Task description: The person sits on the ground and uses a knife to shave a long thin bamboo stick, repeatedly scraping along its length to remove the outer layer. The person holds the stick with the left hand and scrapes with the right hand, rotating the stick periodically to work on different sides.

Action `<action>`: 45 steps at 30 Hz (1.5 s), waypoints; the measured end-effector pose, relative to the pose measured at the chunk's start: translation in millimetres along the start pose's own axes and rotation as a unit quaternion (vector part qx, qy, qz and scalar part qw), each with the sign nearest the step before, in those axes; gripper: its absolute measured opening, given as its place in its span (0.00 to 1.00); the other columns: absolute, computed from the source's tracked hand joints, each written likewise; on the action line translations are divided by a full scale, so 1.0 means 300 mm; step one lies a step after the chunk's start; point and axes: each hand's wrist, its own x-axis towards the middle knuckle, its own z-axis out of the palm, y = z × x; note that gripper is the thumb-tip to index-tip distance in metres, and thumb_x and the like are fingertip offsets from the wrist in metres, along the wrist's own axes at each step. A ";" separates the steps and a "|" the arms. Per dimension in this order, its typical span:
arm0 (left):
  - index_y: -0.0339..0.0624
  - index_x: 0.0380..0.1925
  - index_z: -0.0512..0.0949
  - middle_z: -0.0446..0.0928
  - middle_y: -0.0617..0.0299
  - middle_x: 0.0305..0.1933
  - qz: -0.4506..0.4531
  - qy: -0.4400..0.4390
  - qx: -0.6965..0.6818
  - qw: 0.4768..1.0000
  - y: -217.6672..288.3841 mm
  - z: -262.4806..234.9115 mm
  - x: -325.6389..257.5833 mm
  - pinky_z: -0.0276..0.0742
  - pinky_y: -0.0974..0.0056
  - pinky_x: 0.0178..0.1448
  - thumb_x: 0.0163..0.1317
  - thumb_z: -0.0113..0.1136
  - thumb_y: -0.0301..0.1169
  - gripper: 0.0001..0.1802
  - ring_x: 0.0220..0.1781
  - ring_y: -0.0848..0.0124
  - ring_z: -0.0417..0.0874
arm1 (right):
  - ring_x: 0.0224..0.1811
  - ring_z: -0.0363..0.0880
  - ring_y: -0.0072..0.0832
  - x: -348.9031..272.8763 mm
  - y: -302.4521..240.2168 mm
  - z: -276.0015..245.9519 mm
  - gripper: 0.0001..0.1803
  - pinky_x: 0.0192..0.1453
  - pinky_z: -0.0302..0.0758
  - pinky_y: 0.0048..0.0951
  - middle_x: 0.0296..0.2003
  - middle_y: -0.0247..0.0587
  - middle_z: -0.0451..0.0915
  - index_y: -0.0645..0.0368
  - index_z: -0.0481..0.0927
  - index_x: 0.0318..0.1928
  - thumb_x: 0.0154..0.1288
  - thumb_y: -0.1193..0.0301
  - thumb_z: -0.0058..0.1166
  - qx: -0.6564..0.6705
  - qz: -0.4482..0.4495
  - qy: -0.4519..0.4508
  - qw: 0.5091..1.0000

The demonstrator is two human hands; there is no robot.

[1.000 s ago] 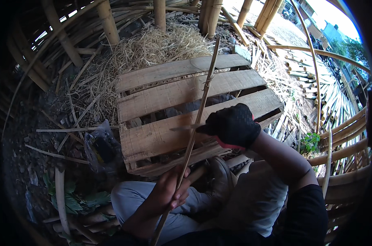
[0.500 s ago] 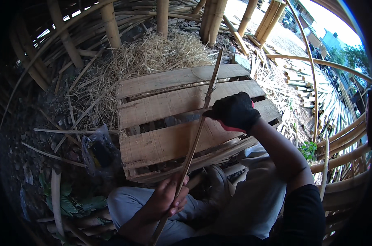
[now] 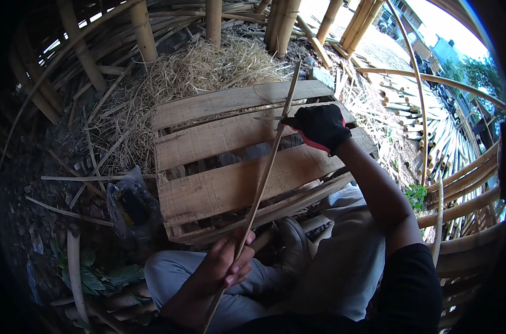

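Note:
A long, thin bamboo strip (image 3: 265, 177) slants from the lower edge up across a slatted wooden crate (image 3: 208, 192). Bare fingers of my left hand (image 3: 226, 265) are wrapped round its lower part, above my lap. My right hand (image 3: 322, 128), in a black glove with red edging, is closed beside the strip's upper part. A knife blade (image 3: 266, 118) sticks out to the left from that fist and crosses the strip. The knife's handle is hidden in the glove. The strip's top end points toward the crate's far side.
Dry shavings (image 3: 214, 69) lie heaped behind the crate. A clear plastic bag (image 3: 131, 203) with something dark inside lies to its left. Bamboo posts (image 3: 213, 22) stand at the back, and cut bamboo poles (image 3: 442, 133) are piled at the right. My bent legs (image 3: 342, 261) are close to the crate.
My right hand has turned and lies slightly higher; the knife blade now shows plainly across the strip. My left hand keeps its grip. The whole view has shifted slightly.

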 end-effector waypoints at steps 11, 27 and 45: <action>0.48 0.44 0.64 0.60 0.73 0.14 0.004 -0.011 -0.021 1.000 -0.017 -0.007 -0.006 0.55 0.75 0.10 0.82 0.39 0.49 0.17 0.07 0.82 0.60 | 0.31 0.87 0.39 -0.047 -0.123 -0.055 0.23 0.33 0.79 0.41 0.32 0.39 0.87 0.37 0.88 0.47 0.77 0.44 0.41 0.040 -0.112 0.013 0.993; 0.47 0.44 0.65 0.61 0.70 0.14 0.042 0.020 0.022 0.999 -0.028 0.003 0.001 0.58 0.74 0.12 0.83 0.35 0.47 0.17 0.08 0.81 0.60 | 0.33 0.87 0.42 -0.151 -0.284 -0.188 0.24 0.37 0.81 0.46 0.32 0.42 0.87 0.40 0.89 0.45 0.78 0.45 0.40 0.141 -0.051 -0.104 0.983; 0.43 0.44 0.66 0.61 0.69 0.14 0.092 0.066 0.109 0.988 -0.033 0.026 0.005 0.57 0.74 0.13 0.83 0.34 0.48 0.20 0.08 0.80 0.61 | 0.26 0.85 0.45 -0.117 -0.097 -0.053 0.28 0.31 0.79 0.46 0.26 0.45 0.85 0.43 0.90 0.41 0.80 0.46 0.36 0.050 0.033 0.021 0.998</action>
